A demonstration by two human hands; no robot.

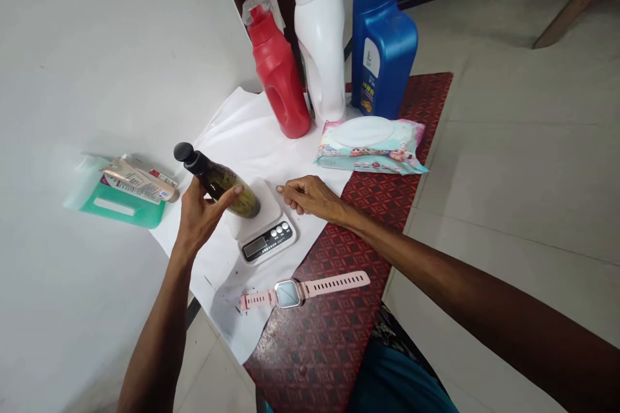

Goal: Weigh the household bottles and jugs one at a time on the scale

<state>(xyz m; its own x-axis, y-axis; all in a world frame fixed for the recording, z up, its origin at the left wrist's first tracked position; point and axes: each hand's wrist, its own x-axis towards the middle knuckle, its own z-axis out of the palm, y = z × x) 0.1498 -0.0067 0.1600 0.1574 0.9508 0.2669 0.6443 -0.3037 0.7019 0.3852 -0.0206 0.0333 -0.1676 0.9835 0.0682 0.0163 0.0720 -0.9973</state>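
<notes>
My left hand [202, 213] is wrapped round a dark bottle with a black cap [217, 179]. The bottle is tilted, its base resting on the platform of a small white kitchen scale [264, 229]. My right hand [310, 195] rests on the white paper [242, 135] just right of the scale. Its fingers are curled with the forefinger pointing left at the scale, and nothing shows in them.
A red bottle [278, 74], a white jug [320, 32] and a blue jug [382, 45] stand at the back. A pack of wet wipes [371, 145] lies before them. A pink watch [300, 290] lies on the red patterned tabletop [339, 335]. A tube [140, 182] rests on a green packet [113, 206], left.
</notes>
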